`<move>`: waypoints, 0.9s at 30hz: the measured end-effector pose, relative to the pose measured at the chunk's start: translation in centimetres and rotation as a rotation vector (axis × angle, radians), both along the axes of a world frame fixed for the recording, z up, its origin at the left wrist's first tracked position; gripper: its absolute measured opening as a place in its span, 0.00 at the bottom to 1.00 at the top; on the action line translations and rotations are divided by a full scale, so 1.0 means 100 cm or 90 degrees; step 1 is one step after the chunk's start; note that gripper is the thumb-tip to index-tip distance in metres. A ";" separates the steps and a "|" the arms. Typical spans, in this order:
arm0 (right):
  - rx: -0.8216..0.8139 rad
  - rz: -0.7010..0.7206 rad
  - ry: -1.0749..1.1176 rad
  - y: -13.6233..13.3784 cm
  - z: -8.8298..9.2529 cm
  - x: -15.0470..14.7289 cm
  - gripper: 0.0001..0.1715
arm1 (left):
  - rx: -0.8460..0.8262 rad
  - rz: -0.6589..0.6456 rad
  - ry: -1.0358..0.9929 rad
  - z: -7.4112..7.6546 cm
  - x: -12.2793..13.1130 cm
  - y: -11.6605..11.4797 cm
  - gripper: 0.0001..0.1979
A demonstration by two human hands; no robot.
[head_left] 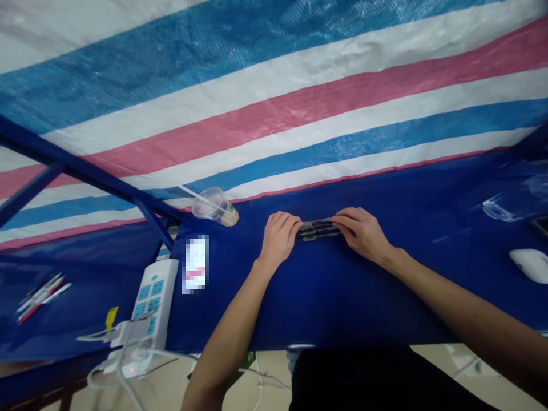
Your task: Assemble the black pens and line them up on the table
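Centrally, a bundle of dark pens (319,230) lies flat on the blue table cover (325,297), clamped end to end between the left hand (279,238) and right hand (362,233); even pressure from both ends favours parallel alignment; no writing is legible on the pens; the card (197,264) nearby is blurred.

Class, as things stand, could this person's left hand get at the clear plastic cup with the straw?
Probably yes. The left hand grips one end of the black pens, and the clear plastic cup sits close by on the blue tabletop, with nothing visible between them. It would likely have to release the pens first.
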State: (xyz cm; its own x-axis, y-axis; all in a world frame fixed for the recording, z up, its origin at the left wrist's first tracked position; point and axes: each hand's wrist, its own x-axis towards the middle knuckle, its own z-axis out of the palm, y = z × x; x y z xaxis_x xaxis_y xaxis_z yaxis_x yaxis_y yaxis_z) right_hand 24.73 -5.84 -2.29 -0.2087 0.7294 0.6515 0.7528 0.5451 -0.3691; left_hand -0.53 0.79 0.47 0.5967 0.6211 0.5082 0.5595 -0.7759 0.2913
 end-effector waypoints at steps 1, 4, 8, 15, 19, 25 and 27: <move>0.006 -0.014 0.004 0.001 0.000 0.001 0.09 | -0.003 0.011 -0.004 0.000 -0.001 0.001 0.13; 0.004 -0.039 0.016 0.003 -0.001 0.004 0.09 | -0.008 0.037 -0.016 -0.001 -0.004 0.003 0.14; -0.007 -0.048 0.034 0.004 -0.002 0.005 0.09 | -0.009 0.050 -0.025 -0.002 -0.007 0.006 0.14; -0.001 -0.045 0.029 0.004 -0.004 0.006 0.10 | -0.014 0.050 -0.025 -0.002 -0.007 0.006 0.14; 0.009 -0.006 0.028 0.003 -0.004 0.004 0.09 | -0.031 -0.002 0.000 0.000 -0.003 0.003 0.14; -0.002 0.061 0.084 0.000 -0.002 -0.004 0.09 | -0.042 -0.084 0.014 0.002 0.006 -0.005 0.12; -0.009 0.074 0.099 -0.001 -0.001 -0.006 0.07 | -0.042 -0.094 0.016 0.002 0.008 -0.006 0.12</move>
